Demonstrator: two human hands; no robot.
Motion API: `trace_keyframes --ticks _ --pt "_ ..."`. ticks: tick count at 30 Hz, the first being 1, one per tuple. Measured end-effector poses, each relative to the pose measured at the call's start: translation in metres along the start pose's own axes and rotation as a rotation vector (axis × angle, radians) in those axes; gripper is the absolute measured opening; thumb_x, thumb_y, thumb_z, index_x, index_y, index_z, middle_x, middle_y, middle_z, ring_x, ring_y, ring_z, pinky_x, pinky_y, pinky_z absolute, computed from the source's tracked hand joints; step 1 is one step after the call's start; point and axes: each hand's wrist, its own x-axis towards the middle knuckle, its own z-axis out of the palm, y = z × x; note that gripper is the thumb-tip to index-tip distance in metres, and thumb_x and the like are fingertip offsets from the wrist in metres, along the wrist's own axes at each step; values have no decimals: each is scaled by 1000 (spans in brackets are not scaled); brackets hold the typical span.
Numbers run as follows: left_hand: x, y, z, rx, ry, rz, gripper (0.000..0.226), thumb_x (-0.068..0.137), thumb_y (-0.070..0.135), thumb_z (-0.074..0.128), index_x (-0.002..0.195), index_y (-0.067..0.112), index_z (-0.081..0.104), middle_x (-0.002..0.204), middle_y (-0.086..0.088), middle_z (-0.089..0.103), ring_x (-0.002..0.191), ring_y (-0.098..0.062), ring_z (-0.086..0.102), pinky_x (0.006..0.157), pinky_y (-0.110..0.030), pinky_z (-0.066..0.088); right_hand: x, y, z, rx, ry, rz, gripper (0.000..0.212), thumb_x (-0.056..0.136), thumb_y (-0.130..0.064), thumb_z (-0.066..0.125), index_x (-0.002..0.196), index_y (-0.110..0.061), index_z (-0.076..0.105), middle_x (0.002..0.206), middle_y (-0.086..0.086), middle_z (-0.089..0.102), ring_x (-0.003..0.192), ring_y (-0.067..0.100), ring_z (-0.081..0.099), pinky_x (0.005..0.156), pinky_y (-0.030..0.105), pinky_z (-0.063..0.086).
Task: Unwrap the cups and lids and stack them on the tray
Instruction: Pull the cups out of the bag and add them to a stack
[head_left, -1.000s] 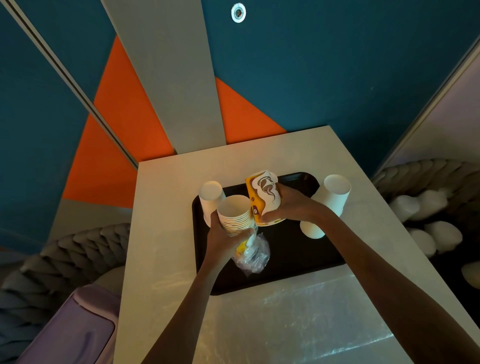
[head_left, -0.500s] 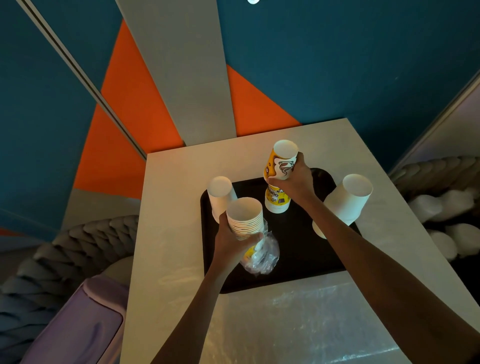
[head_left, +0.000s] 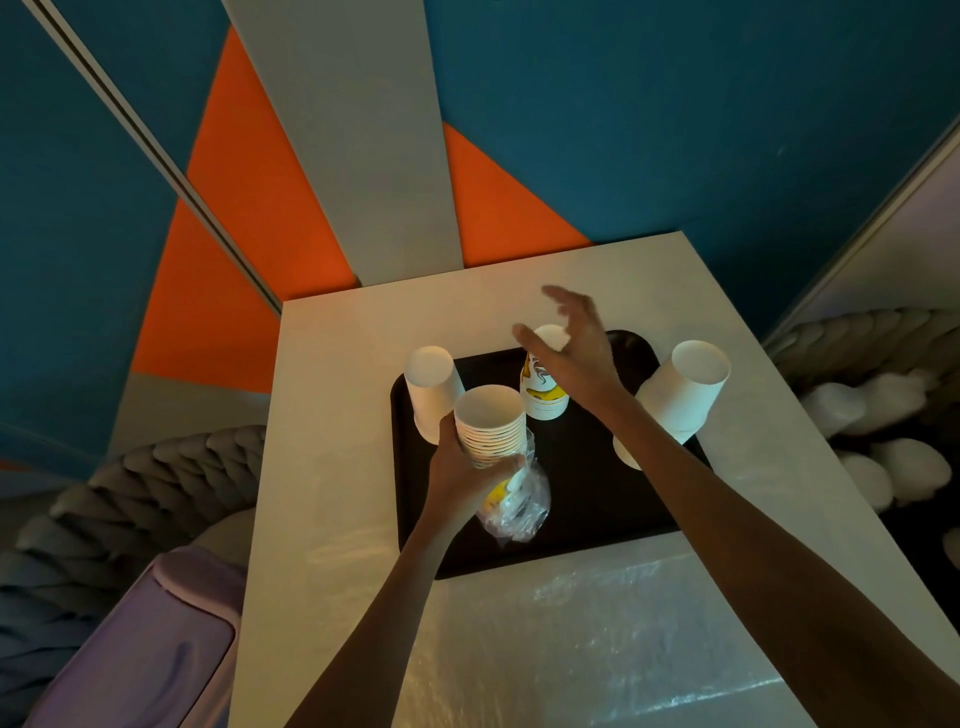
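A black tray (head_left: 587, 509) lies on the pale table. My left hand (head_left: 462, 475) grips a stack of nested paper cups (head_left: 491, 423), mouths up, with crumpled clear plastic wrap (head_left: 517, 501) hanging off its lower end. A yellow-printed stack of upturned cups (head_left: 540, 389) stands at the back of the tray. Just above it hovers my right hand (head_left: 574, 351), fingers spread, holding nothing. A white upturned stack (head_left: 431, 392) stands at the tray's back left and a larger white stack (head_left: 680, 400) at its right edge.
The table (head_left: 332, 467) butts against a blue and orange wall. A sheet of clear plastic (head_left: 597, 639) covers its near part. Braided grey cushions (head_left: 135, 499) lie to the left and right, and a purple bin (head_left: 135, 649) sits at lower left.
My right hand set the yellow-printed cups down upturned on the back of the tray, let go and lifted open above them. My left hand kept hold of its stack.
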Motion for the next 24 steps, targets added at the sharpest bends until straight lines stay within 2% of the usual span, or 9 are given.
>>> trace_keyframes --ticks 4,7,8,10,13,19,24 --pt "-1 4 2 -3 -19 5 85 66 13 85 135 14 36 121 1 56 114 -16 54 86 -25 50 0 -20 -1 -139 -572 96 74 74 -49 73 135 -17 47 133 6 51 109 12 48 86 27 41" --pt "-3 11 3 2 -32 21 82 68 11 83 134 13 36 119 2 55 112 -14 53 89 -27 49 -2 -24 1 -218 -743 89 81 62 -60 77 124 -14 57 118 1 60 99 9 53 77 25 44" --pt "-3 13 2 6 -36 25 81 69 11 82 134 13 36 118 2 54 111 -12 53 89 -26 49 -3 -24 1 -248 -761 57 78 58 -62 78 115 -12 62 109 -1 63 95 11 57 72 26 47" --pt "-4 15 2 7 -39 27 80 69 11 82 134 15 36 117 3 54 110 -11 53 89 -25 48 -4 -26 2 -300 -773 9 65 62 -56 79 107 -10 67 103 0 67 92 14 61 73 28 50" --pt "-4 16 2 10 -42 28 79 69 11 83 133 16 36 116 4 54 109 -10 53 86 -21 47 -4 -30 1 -332 -763 1 58 66 -49 80 108 -11 68 104 1 68 90 13 62 75 26 51" --pt "-6 17 4 12 -48 41 76 70 12 82 130 18 37 114 7 54 106 -7 52 82 -15 46 -4 -35 0 -365 -770 22 54 69 -47 79 106 -10 68 100 2 69 88 14 63 66 21 47" --pt "-6 16 3 7 -46 47 71 69 9 82 120 27 36 109 11 54 99 -3 55 76 -8 45 -3 -44 -3 -396 -759 24 54 70 -51 76 105 -10 68 100 3 69 87 16 64 66 23 48"
